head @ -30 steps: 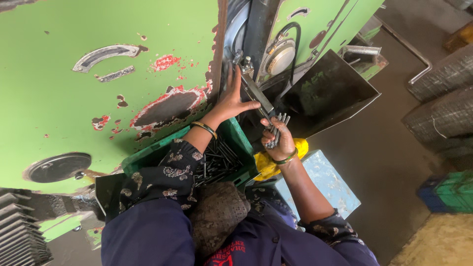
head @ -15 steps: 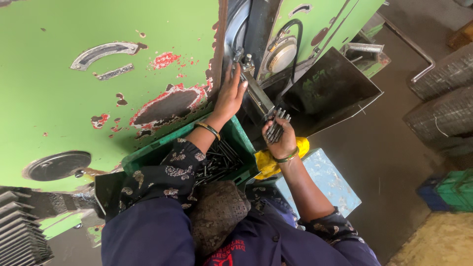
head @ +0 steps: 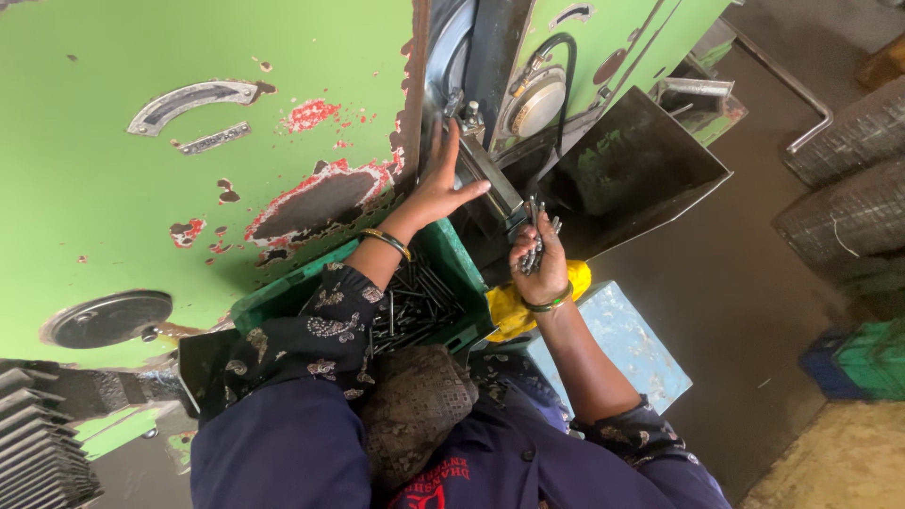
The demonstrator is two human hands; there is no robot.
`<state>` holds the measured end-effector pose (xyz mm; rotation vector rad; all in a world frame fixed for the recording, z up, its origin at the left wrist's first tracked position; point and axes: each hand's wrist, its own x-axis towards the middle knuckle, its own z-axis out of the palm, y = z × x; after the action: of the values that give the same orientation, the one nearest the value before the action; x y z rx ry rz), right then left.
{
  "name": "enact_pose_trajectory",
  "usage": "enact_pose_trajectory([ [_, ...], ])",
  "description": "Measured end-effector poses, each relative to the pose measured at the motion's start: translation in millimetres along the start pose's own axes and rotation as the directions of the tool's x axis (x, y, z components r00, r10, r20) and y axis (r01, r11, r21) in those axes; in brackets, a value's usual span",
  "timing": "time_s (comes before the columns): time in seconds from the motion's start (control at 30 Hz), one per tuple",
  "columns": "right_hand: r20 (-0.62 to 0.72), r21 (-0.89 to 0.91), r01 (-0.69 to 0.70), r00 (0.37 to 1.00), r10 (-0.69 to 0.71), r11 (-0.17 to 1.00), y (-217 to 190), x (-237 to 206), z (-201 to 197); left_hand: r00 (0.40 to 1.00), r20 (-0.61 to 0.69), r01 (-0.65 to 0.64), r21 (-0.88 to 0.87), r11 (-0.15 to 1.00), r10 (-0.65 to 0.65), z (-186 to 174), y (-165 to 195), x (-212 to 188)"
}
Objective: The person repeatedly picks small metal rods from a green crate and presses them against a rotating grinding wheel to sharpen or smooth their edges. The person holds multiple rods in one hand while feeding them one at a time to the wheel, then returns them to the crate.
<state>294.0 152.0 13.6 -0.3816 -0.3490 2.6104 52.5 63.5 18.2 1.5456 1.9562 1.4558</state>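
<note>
With the left hand (head: 436,188) spread flat on the metal bar (head: 490,174), keep the right hand (head: 539,256) clenched around its pins (head: 535,231) at five o'clock, feeding singly.

Your right hand (head: 539,259) grips a bunch of dark metal rods (head: 535,234), upright. Your left hand (head: 441,188) rests flat against the steel bar (head: 490,174).

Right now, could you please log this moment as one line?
left hand: flat on machine's metal bar | right hand: gripping bundle of metal pins | green crate: below
</note>
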Motion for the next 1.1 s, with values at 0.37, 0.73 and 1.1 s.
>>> enact_pose_trajectory([
  [0.37, 0.256, -0.063, -0.012, 0.966, 0.028, 0.998, 5.6, -13.1, 6.7, 0.995, -0.049, -0.088, 0.003, 0.996, 0.088, 9.0, -12.3, 0.9],
  [0.73, 0.212, -0.279, -0.032, 0.973, 0.094, 0.960, 7.5, -16.1, 21.7, 0.999, -0.031, -0.015, 0.064, 0.998, 0.017, 8.4, -8.3, 3.3],
  [1.1, -0.012, -0.200, -0.002, 1.000, 0.000, 0.980, 6.1, 1.0, 2.3, 0.996, 0.085, -0.020, 0.002, 1.000, 0.019, 1.2, -3.6, 3.1],
])
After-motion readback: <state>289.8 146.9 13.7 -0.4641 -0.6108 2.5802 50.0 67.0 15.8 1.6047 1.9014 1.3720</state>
